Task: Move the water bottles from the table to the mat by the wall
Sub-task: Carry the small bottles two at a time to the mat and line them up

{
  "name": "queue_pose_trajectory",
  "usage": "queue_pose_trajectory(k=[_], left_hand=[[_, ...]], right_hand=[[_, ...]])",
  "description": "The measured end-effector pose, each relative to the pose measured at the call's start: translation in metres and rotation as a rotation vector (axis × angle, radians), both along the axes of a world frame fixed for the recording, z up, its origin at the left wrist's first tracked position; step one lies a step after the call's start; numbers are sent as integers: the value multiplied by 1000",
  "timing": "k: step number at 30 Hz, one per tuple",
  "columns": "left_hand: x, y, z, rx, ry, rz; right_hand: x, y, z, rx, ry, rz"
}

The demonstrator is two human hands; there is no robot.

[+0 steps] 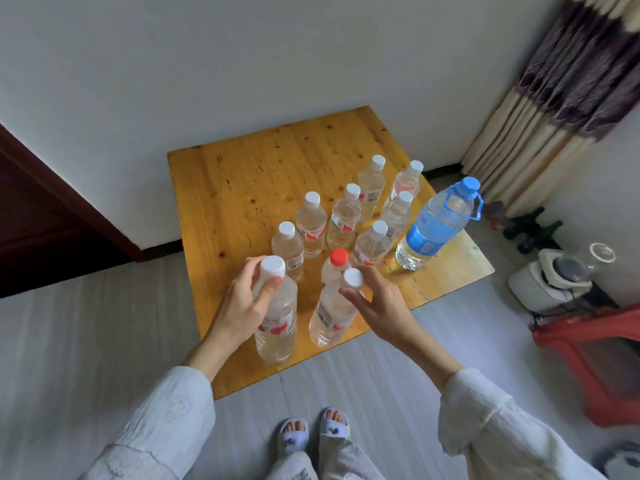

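Left hand: the left hand (242, 306) is curling round the neck of the nearest bottle (277, 320), thumb and fingers closing just under its white cap, lower centre of the frame.
Right hand: the right hand (377, 303) is pinching the cap end of the second bottle (329, 317), fingers bent round the neck, just right of the first.
Where the bottles are: both are standing at the near edge of the wooden table (242, 181), with the other small bottles (343, 220) crowding behind and a red-capped bottle (336, 268) touching or nearly touching the second one.
Big one: the large blue bottle (433, 226) is waiting at the right edge, handle loop by its cap.
Weight: they are looking full or nearly so, so I'm judging a fair heft for a neck-only hold.
Feel: thin clear plastic, likely giving if squeezed at the middle, and smooth enough to slip.
Best hold: the neck under the cap ring is looking the stiffest place; the big one is asking for its handle.
Mat: the pale ribbed sheet (86, 323) on the floor may be it, though I cannot tell for certain.
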State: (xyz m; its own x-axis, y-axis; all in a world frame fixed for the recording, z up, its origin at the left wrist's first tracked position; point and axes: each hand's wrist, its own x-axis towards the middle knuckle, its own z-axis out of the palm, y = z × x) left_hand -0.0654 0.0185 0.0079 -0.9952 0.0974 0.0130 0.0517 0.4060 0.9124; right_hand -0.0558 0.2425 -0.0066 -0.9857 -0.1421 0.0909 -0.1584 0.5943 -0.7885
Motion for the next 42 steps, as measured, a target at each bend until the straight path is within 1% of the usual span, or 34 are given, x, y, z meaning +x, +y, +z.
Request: queue_pose_trajectory(k=[5,8,12,15,18,23,29,31,33,38,42], left_hand=[[-5,50,20,160,37,-172],[1,89,26,242,15,-309],[30,142,36,300,-53,-624],[64,182,40,370,-136,-826],[109,219,41,439,-257,-999],[210,285,43,425,-385,-1305],[366,355,47,369,-551,-1539],[422,375,48,340,-562,-1610],[477,391,47,317,-582,-1697],[597,426,55,249,-612,-1865],[689,461,60,205,-597,-1994]], right_hand=[[41,35,32,-252,4,-287],[73,54,48,-324,70,-494],[140,77,65,-330,158,-768],[207,87,77,-419,225,-948],[282,93,83,-508,275,-1131],[412,95,88,-490,358,-1419],[569,102,88,-514,448,-1676],[623,108,88,-515,477,-1735],[676,112,88,-475,492,-1803],[787,120,93,-374,515,-1963],[864,132,91,-350,590,-2103]])
